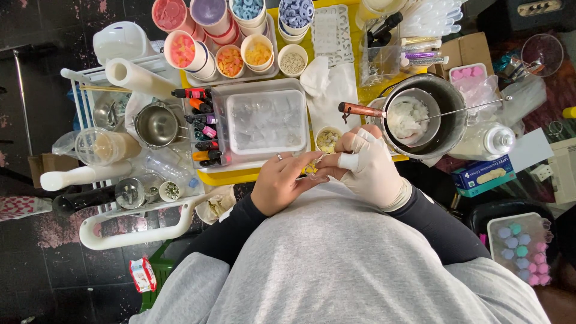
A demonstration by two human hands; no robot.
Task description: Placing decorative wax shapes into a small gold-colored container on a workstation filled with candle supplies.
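Yellow small piece (310,170) pinched between both hands, bare left hand (281,183) and gloved right hand (372,168), at 6 o'clock from small cup (328,140). Step: fine fingertip handling; steadiness needed.

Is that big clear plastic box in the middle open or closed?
Closed: the clear plastic box has its flat lid seated on top, pale pieces showing through it.

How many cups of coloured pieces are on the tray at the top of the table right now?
8 in view on the tray: back row red, purple, blue, lavender; front row pink-orange, orange, yellow, beige. More may be hidden beyond the frame edge.
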